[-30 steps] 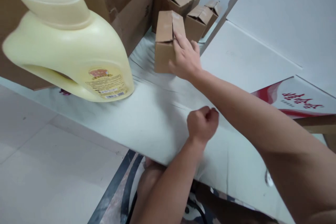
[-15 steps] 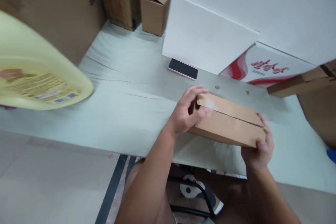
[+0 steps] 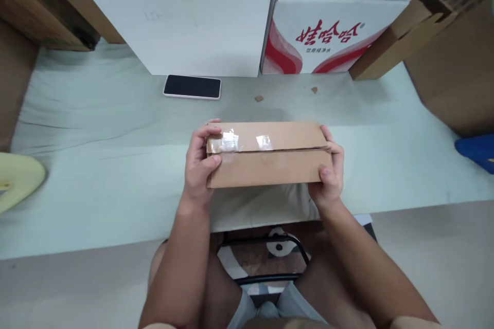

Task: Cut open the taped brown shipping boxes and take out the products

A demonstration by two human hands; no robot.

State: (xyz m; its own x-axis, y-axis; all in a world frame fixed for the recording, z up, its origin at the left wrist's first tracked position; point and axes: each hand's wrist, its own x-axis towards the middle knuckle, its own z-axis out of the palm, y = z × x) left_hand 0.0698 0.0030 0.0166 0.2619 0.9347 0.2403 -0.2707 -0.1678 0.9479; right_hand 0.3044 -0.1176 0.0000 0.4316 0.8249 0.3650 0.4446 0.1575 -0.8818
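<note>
Between my two hands is a brown cardboard box (image 3: 270,168), held just over the near part of the cloth-covered table. A seam runs along the face toward me, with pieces of clear tape (image 3: 230,141) at its left end and left of the middle. My left hand (image 3: 199,162) grips the left end, thumb on the near face and fingers around the far edge. At the right end my right hand (image 3: 331,172) does the same, its thumb low on the face. The box's underside is hidden.
A dark-screened phone (image 3: 192,87) lies beyond the box, beside small cardboard scraps (image 3: 259,98). White cartons (image 3: 200,20) with red print stand along the back. Brown boxes (image 3: 386,43) flank them. A yellow bottle (image 3: 21,180) is at left, a blue object (image 3: 476,151) at right.
The view has swung to the right, so the bottle and phone sit further left. The box has gone from slanted to nearly level in view, with both hands still on its ends.
</note>
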